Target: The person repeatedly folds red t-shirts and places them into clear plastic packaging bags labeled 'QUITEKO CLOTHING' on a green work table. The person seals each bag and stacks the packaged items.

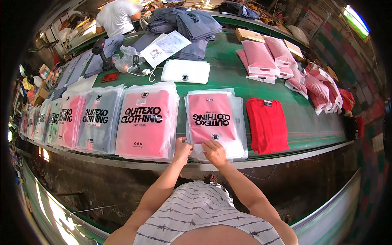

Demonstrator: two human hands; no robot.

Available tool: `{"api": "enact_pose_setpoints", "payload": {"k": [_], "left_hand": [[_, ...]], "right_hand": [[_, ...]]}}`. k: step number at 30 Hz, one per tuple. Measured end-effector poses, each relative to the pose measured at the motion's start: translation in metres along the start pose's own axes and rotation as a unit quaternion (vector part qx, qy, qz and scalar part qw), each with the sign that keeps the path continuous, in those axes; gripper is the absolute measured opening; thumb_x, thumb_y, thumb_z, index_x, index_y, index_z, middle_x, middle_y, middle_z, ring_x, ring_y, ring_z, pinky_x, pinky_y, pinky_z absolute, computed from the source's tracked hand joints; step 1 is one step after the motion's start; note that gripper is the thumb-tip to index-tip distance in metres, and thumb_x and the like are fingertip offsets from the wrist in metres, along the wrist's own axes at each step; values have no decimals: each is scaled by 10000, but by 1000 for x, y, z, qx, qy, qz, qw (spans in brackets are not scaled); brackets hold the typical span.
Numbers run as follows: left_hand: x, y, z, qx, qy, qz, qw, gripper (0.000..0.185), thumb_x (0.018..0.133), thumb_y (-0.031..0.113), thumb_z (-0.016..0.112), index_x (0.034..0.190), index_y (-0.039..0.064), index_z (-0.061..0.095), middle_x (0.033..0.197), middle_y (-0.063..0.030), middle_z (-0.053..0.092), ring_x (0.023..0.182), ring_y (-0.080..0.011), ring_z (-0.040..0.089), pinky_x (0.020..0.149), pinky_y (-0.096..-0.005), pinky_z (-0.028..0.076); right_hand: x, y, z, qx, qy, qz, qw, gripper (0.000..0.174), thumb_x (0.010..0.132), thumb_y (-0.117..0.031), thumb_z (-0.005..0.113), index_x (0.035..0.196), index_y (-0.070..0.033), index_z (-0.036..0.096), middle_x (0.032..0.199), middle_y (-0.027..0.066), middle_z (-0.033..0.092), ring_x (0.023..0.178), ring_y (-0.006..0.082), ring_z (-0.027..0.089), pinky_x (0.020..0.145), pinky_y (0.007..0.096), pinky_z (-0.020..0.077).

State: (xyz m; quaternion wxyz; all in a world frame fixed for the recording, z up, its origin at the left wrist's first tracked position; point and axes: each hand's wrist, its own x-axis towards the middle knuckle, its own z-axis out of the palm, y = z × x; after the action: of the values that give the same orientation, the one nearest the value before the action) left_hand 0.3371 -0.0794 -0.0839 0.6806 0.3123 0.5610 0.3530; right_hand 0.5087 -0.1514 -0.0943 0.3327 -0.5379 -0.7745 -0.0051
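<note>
A frosted plastic garment bag with a folded pink garment inside (211,107) lies before me on a stack of similar bags, its print upside down to me. At the bag's near left corner is my left hand (183,149), fingers curled, thumb and fingertips by the plastic edge. My right hand (215,152) bends its fingers onto the bag's near edge, over a white layer. Whether either hand pinches the plastic is too small to tell. Just right of the stack lies a pile of folded red shirts (267,127). On the left sits a stack of bagged pink garments (145,122).
Bagged grey garments (99,119) and more stacks line the table's near left edge. Farther back are folded white bags (185,71), a barcode scanner on a stand (102,53), dark grey fabric (196,24) and filled pink bags (260,56). Another person (118,18) bends over the far side.
</note>
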Motion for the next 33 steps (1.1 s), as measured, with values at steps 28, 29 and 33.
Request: {"api": "enact_pose_setpoints", "payload": {"k": [28, 29, 33], "left_hand": [[-2, -5, -3, -87, 33, -37, 995, 462, 782, -80, 620, 1194, 19, 436, 750, -88, 538, 477, -129, 469, 394, -263, 298], [-2, -5, -3, -107, 32, -45, 993, 422, 789, -69, 622, 1159, 36, 450, 744, -80, 532, 473, -128, 467, 389, -262, 295], [4, -13, -7, -162, 0, -55, 985, 299, 856, -34, 624, 1103, 49, 476, 731, -58, 530, 484, -130, 487, 404, -264, 340]], "right_hand": [[-38, 76, -113, -166, -52, 42, 984, 377, 675, -39, 707, 1051, -52, 678, 1035, 98, 672, 1017, 305, 648, 914, 421, 517], [-25, 56, -111, -160, -44, 24, 986, 381, 681, -43, 707, 1061, -57, 676, 1041, 96, 676, 1029, 305, 649, 927, 421, 513], [-5, 27, -56, -86, -42, -29, 995, 321, 741, -96, 729, 1056, -62, 675, 1036, 102, 692, 1002, 298, 672, 885, 429, 532]]}}
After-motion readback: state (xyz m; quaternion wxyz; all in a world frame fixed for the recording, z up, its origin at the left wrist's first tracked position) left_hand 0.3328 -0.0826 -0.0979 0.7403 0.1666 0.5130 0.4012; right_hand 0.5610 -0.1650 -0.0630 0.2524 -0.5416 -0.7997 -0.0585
